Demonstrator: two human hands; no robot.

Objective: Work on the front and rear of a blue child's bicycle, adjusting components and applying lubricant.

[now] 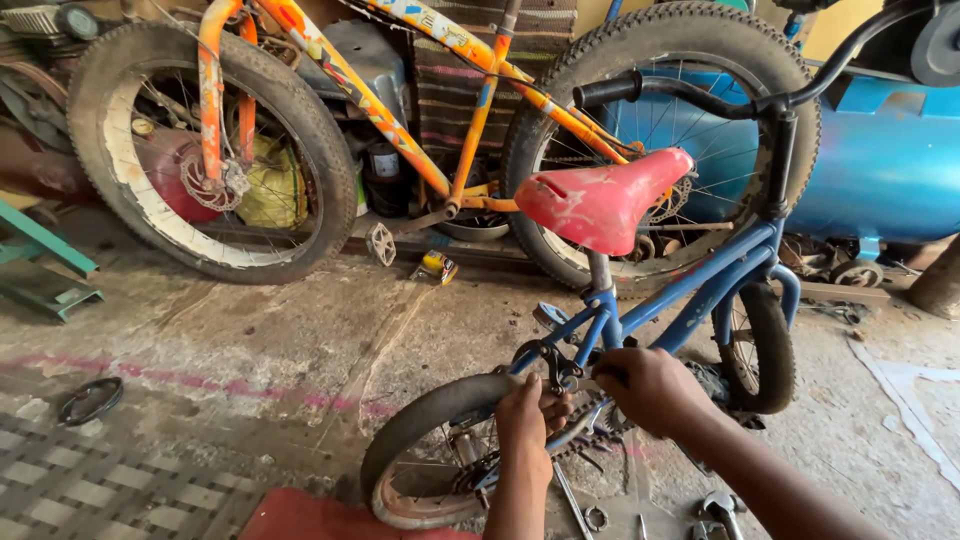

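Note:
A small blue bicycle (700,290) with a worn red saddle (600,200) stands on the concrete floor. Both hands work at its frame just above the rear wheel (420,440). My left hand (528,415) is closed around dark metal pliers (552,362) that bite on a part by the seat stays. My right hand (648,388) grips the frame or a fitting beside the pliers; what lies under its fingers is hidden. The chain and sprocket (600,425) sit just below the hands.
A bigger orange bicycle (400,110) leans behind. A blue tank (890,160) stands at the right. Wrenches and a ring (715,510) lie on the floor by the rear wheel. A small yellow can (438,266), a dark ring (90,400) and a green metal stand (45,265) are nearby.

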